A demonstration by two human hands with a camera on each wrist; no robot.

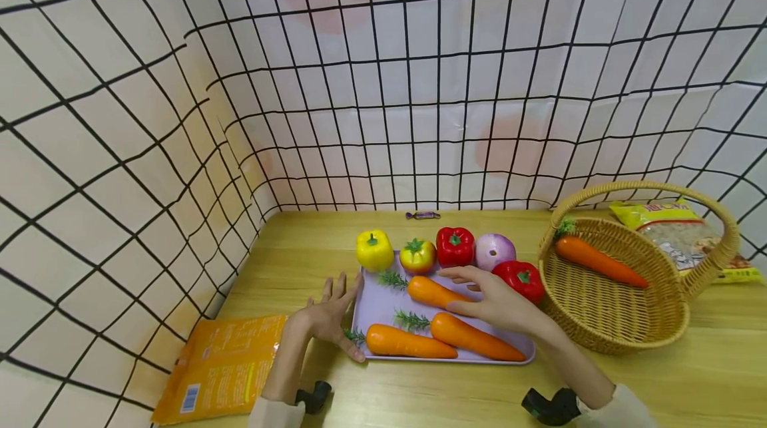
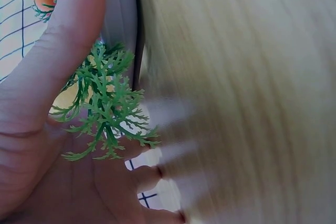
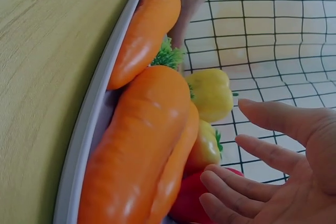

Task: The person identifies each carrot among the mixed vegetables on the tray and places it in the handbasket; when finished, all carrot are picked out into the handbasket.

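Observation:
A lilac tray (image 1: 374, 308) lies on the table with three toy carrots on it: one along the front left (image 1: 410, 341), one at the front right (image 1: 473, 336) and one behind them (image 1: 427, 291). My left hand (image 1: 326, 316) spreads its fingers along the tray's left edge, beside a carrot's green top (image 2: 107, 98). Over the rear carrot's tip hovers my right hand (image 1: 497, 298), fingers extended; in the right wrist view nothing lies within its grasp. Behind the tray's rear edge are a yellow pepper (image 1: 374, 251), a tomato (image 1: 417, 258), a red pepper (image 1: 455, 247) and a purple onion (image 1: 495, 250).
Another red pepper (image 1: 520, 280) sits by the tray's right side. A wicker basket (image 1: 611, 338) with a tall handle holds a carrot (image 1: 599, 261). Behind it lies a yellow food bag (image 1: 671, 231). An orange packet (image 1: 222, 368) is at front left, a wrapped candy (image 1: 423, 215) near the wall.

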